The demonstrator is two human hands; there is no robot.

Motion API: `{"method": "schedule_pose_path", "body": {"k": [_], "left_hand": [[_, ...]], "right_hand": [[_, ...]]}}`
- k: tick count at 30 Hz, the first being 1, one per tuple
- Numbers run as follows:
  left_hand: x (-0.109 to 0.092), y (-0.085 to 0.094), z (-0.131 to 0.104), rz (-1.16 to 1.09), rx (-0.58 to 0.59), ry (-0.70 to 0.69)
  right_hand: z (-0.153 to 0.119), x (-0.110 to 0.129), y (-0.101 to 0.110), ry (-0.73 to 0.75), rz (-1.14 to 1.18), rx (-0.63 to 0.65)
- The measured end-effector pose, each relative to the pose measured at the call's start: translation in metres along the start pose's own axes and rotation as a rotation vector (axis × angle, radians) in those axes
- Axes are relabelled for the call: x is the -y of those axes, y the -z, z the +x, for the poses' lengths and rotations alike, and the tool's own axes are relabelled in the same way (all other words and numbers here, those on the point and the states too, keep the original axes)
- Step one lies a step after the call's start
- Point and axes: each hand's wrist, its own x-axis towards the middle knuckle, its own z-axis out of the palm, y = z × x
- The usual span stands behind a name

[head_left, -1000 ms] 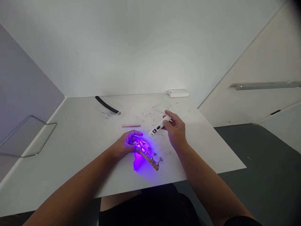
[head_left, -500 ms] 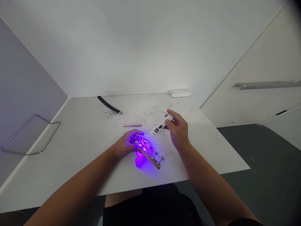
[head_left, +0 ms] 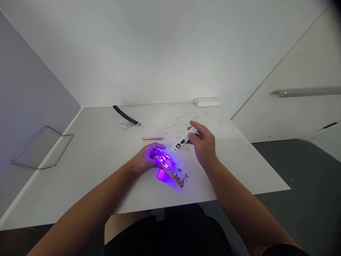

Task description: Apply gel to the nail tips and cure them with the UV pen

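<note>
My left hand (head_left: 149, 156) grips the upper left end of a tan strip (head_left: 174, 176) that carries a row of several small metal stands (head_left: 178, 172). The strip slants down to the right, above the white table. Up and to the right, my right hand (head_left: 204, 142) holds a white handheld lamp (head_left: 183, 140) with a dark button and a small display. Its tip points down and left at the stands, and purple light falls on them, on my left fingers and on the table below.
A pink pen-like stick (head_left: 152, 138) lies behind my left hand. Farther back are a black curved strip (head_left: 125, 115) by clear plastic and a white device (head_left: 207, 102) against the wall. A metal wire frame (head_left: 42, 147) stands at the left. Dark specks dot the table (head_left: 93, 142).
The whole view has shifted slightly, so things sit a little higher and farther right. The purple glow is a little narrower. Both hands keep their holds.
</note>
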Motion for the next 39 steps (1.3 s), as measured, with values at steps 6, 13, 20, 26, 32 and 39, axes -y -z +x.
{"method": "schedule_pose_path", "body": {"k": [6, 13, 20, 26, 32, 39], "left_hand": [[0.0019, 0.0025, -0.0003, 0.001, 0.012, -0.002], [0.0078, 0.0065, 0.0015, -0.005, 0.026, -0.035], [0.0041, 0.0045, 0.0006, -0.050, 0.038, -0.008], [0.0032, 0.0035, 0.0010, -0.057, 0.046, -0.018], [0.0027, 0.0036, -0.0004, -0.042, 0.030, -0.020], [0.0058, 0.0064, 0.0007, -0.043, 0.052, -0.027]], "right_hand": [[-0.0033, -0.0002, -0.0028, 0.014, 0.009, 0.026], [-0.0066, 0.0010, -0.0063, 0.016, 0.017, 0.051], [-0.0072, 0.0014, -0.0078, 0.016, 0.014, 0.053], [-0.0064, -0.0005, -0.0064, 0.017, 0.019, 0.040], [-0.0069, 0.0014, -0.0060, 0.017, 0.024, 0.043], [-0.0086, 0.0016, -0.0077, 0.018, 0.022, 0.043]]}}
